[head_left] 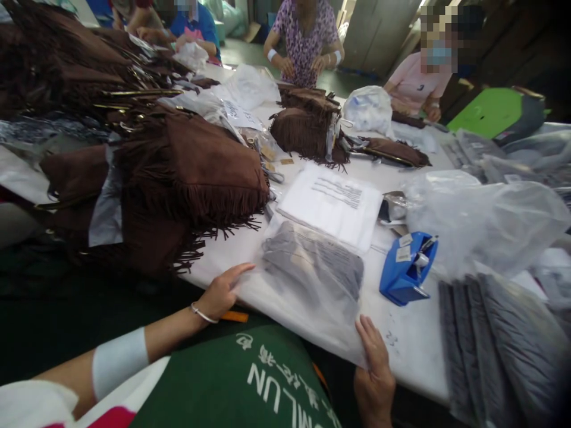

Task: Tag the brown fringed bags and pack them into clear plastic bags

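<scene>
A clear plastic bag (307, 318) lies at the near table edge with a dark grey folded item (312, 258) inside. My left hand (220, 294) is at the bag's left front corner, index finger stretched along the film and thumb below, holding its edge. On the opposite side, my right hand (375, 362) holds the right front corner, fingers on top and the thumb hidden. Just beyond the filled bag is a stack of white printed plastic bags (332, 202).
Brown fringed bags (214, 160) are heaped at left, with more fringed bags (307, 128) further back. To the right stand a blue holder (405, 267) with pens and tools, grey quilted pieces (504, 339) and loose clear plastic (491, 220). Several people work across the table (414, 365).
</scene>
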The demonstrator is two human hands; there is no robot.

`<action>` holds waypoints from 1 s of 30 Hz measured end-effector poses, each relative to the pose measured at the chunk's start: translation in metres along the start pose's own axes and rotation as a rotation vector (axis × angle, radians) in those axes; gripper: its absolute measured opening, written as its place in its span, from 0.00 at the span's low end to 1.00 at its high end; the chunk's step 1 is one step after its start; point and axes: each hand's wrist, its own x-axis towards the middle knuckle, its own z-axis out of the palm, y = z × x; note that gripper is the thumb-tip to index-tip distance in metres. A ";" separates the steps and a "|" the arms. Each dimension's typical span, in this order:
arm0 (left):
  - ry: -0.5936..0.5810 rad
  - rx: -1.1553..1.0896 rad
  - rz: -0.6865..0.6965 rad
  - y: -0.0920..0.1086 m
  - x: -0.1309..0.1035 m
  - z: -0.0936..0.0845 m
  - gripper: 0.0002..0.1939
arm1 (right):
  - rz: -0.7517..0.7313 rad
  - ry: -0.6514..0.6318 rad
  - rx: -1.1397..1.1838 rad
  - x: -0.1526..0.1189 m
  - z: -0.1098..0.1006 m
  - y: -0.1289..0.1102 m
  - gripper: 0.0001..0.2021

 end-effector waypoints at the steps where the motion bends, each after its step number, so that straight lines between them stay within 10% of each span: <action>1: -0.055 0.164 0.178 -0.003 0.000 0.001 0.27 | -0.031 -0.003 -0.019 -0.002 0.000 0.001 0.32; 5: -0.280 0.508 0.588 -0.008 0.012 0.015 0.28 | -0.247 -0.147 -0.122 0.009 -0.011 0.014 0.35; 14: -0.300 0.318 0.395 -0.003 0.007 0.040 0.23 | -0.317 -0.235 -0.311 0.033 -0.047 0.028 0.32; 22: -0.208 0.413 0.673 -0.014 -0.007 0.027 0.22 | -0.481 -0.292 -0.156 0.065 0.025 -0.077 0.28; 26: -0.250 0.549 0.779 -0.018 -0.004 0.022 0.26 | -0.506 -0.442 -0.362 0.074 0.061 -0.067 0.30; 30: -0.283 0.612 0.758 -0.017 0.003 0.017 0.25 | -0.564 -0.492 -0.474 0.055 0.041 -0.033 0.32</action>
